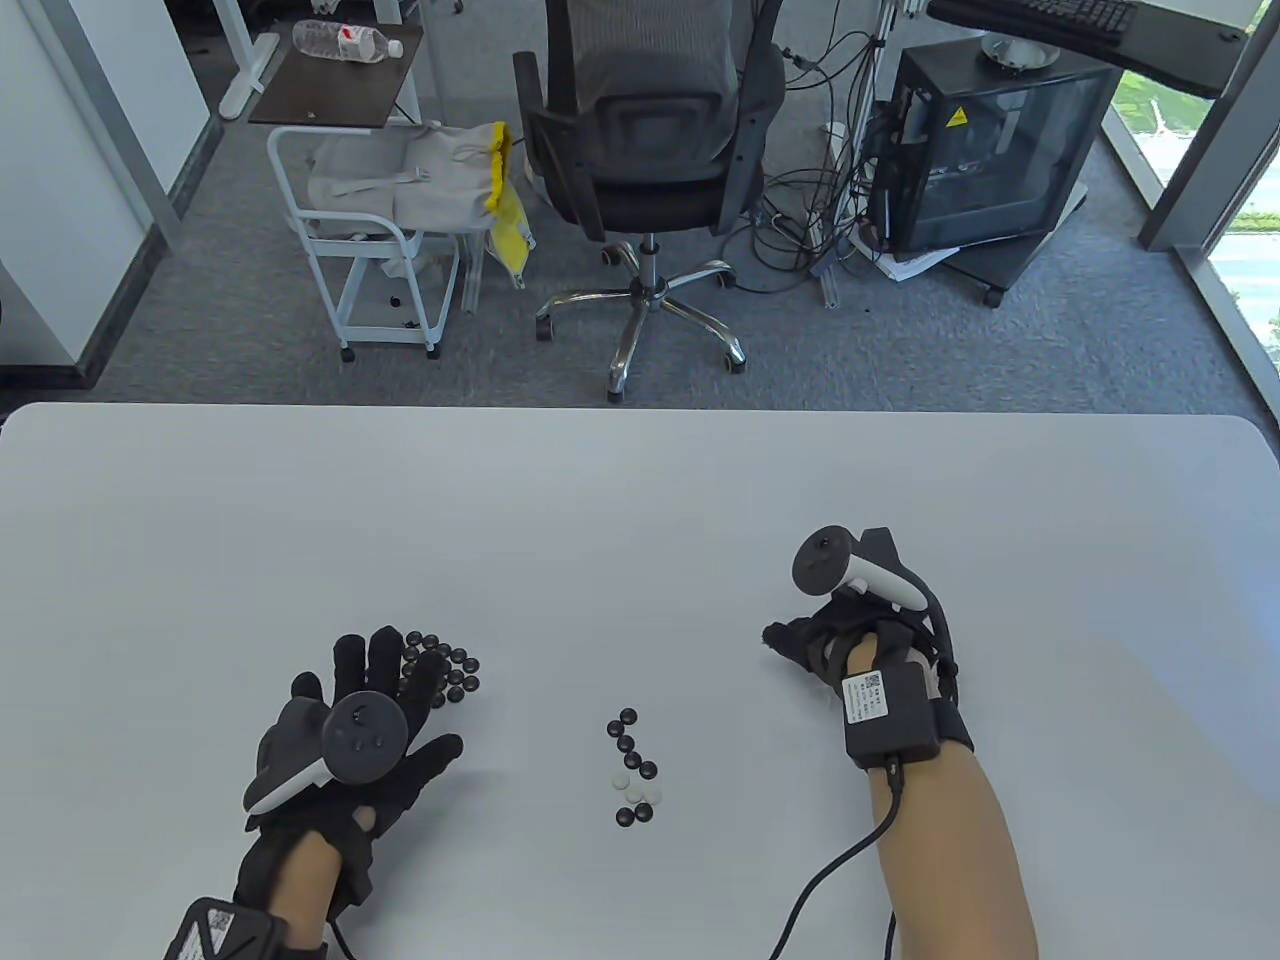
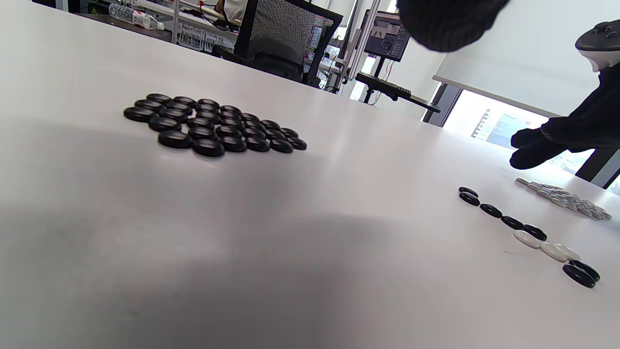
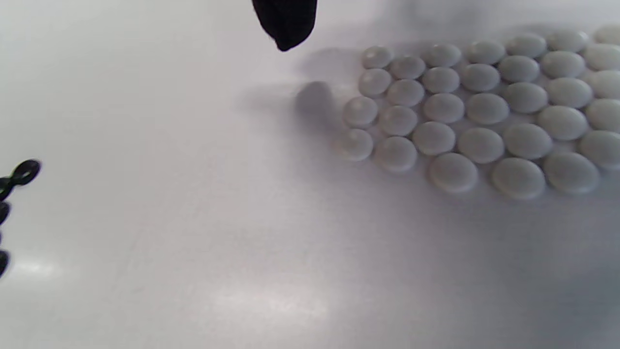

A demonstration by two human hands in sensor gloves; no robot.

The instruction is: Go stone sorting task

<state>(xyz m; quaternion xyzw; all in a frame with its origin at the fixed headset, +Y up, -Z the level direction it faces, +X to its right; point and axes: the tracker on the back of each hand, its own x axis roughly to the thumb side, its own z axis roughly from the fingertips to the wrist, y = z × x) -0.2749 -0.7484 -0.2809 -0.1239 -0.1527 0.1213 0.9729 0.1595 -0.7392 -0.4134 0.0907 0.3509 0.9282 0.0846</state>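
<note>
Now, from the table view, the white table (image 1: 640, 500) carries three groups of Go stones. The left hand (image 1: 345, 745) lies flat with its fingers spread and straight, holding nothing; its fingertips reach the cluster of black stones (image 1: 447, 671), which sits just beside them at the left. Near the middle there is a short mixed row of stones (image 1: 633, 766), black ones at the far end, some white ones lower, and black again at the near end. The right hand (image 1: 850, 650) is at the right, well apart from this row, its fingers bent downwards. Whether it pinches something I cannot tell here, because the tracker and the hand cover the fingertips.

Next, the left wrist view shows the black stones lying close together in tidy rows, flat on the table. At the right the mixed row runs towards the camera, and behind it lies the pile of white stones (image 2: 564, 198). The right hand hangs just above that pile, fingers curled loosely.

Finally, the right wrist view shows the white stones packed in neat rows. One gloved fingertip (image 3: 286, 22) hangs above the table just beside their left edge, touching no stone.
</note>
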